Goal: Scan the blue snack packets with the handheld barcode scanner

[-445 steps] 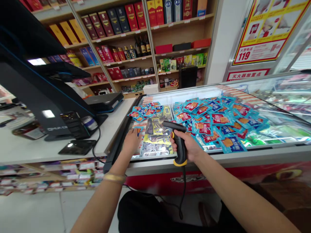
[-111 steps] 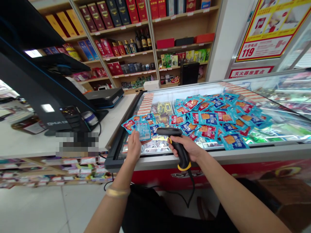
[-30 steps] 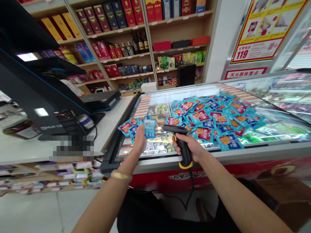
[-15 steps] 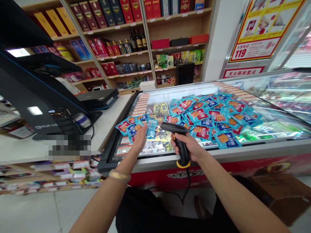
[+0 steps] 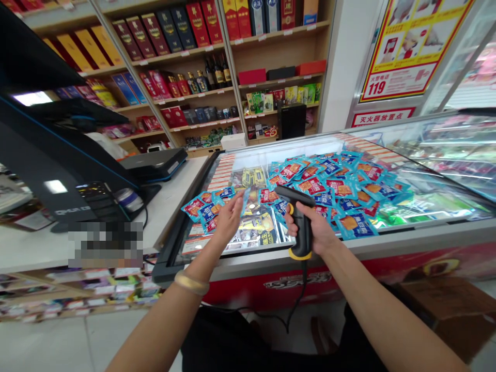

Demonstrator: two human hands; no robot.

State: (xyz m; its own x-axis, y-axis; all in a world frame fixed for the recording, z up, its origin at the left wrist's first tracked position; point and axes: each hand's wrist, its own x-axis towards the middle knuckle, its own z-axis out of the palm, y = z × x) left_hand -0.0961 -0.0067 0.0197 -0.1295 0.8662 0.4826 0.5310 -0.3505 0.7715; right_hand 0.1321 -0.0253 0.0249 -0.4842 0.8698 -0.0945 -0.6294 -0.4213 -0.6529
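Note:
My left hand (image 5: 229,221) is closed on a small snack packet (image 5: 246,200), turned nearly edge-on so that mostly its pale blue side shows. My right hand (image 5: 320,227) is wrapped round the grip of a black and yellow barcode scanner (image 5: 303,238), whose head points left toward the packet. A cable hangs from the scanner's base. Just left of my left hand lies a small group of blue-edged snack packets (image 5: 201,207). Beyond the scanner, a large heap of similar packets (image 5: 343,188) is spread over the freezer's glass top.
The chest freezer (image 5: 251,258) has a grey front rim. To the left is a counter (image 5: 172,209) with a checkout screen stand (image 5: 58,160) and a flat black device (image 5: 155,164). Shelves (image 5: 186,54) of boxes and bottles stand behind. A cardboard box (image 5: 449,310) is at lower right.
The packet in my left hand has turned from lying fairly flat to nearly edge-on, a little apart from the small group. The scanner has shifted slightly right in view.

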